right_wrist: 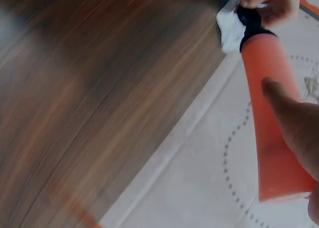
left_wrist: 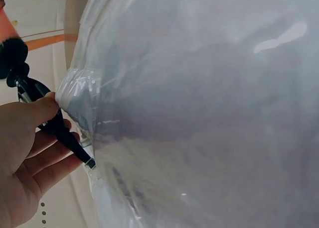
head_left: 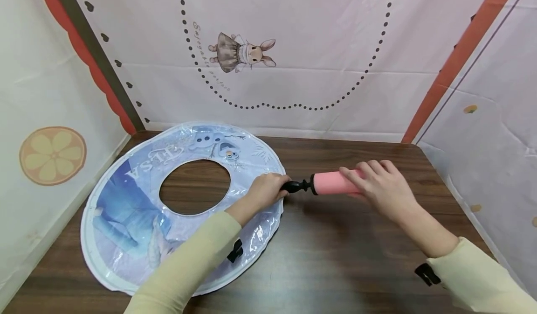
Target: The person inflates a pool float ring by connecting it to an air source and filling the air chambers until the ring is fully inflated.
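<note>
While the table [head_left: 319,262] leaves room at the near right, its far edge meets a printed backdrop [head_left: 302,66]. The swim ring [head_left: 126,211] lies left, crossed by the left sleeve [head_left: 189,262]. Right of it, the right hand [head_left: 383,190] grips a pink pump [head_left: 332,183]; the left hand [head_left: 265,191] holds its black nozzle [head_left: 297,186]. Only the left wrist view shows the tip [left_wrist: 89,163], close beside the ring.

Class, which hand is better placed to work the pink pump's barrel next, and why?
Probably the right hand: it grips the pink barrel, while the left hand holds the black nozzle at the edge of the Elsa swim ring.
</note>
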Demonstrator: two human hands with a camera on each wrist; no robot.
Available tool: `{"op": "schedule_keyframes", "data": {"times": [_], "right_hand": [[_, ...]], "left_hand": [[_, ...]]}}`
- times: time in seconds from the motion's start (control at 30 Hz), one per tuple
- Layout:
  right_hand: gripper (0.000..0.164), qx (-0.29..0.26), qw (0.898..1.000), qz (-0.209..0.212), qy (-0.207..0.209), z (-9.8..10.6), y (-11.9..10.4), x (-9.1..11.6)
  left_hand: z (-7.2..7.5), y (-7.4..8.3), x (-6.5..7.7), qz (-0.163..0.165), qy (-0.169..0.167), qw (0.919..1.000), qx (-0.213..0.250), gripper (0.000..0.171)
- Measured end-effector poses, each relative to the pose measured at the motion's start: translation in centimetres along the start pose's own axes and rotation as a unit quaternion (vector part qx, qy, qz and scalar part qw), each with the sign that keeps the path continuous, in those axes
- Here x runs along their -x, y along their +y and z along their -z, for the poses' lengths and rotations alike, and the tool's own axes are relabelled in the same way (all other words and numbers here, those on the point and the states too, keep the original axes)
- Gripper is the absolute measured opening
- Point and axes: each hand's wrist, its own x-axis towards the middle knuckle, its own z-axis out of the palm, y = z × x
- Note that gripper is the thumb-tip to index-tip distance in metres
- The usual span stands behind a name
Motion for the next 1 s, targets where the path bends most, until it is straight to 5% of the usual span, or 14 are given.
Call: {"op": "schedule_keyframes", "data": {"times": [0.23,0.4,0.53,0.7,1.0], "right_hand": [[0.047,-0.016,0.999,-0.035,-0.009,3.2,4.5,3.3],[0.06,-0.004,0.999,-0.049,-0.011,4.4,6.4,4.2],[0.045,-0.013,1.0,-0.013,-0.011,2.2,4.3,3.0],[0.06,0.002,1.0,0.001,0.0,-0.7,0.5,0.6],[0.061,0.022,1.0,-0.004,-0.005,-1.9,-1.6,-1.5]], "left_hand": [[0.3,-0.1,-0.8,-0.004,-0.014,0.9997,-0.021,0.023],[0.2,-0.1,-0.9,0.002,-0.007,0.9995,-0.03,0.024],[0.1,0.0,-0.7,-0.006,-0.009,0.9995,-0.031,0.024],[-0.3,0.1,-0.4,-0.026,0.009,0.9991,-0.032,0.02],[-0.3,0.0,0.0,-0.018,0.021,0.9996,-0.01,0.021]]}}
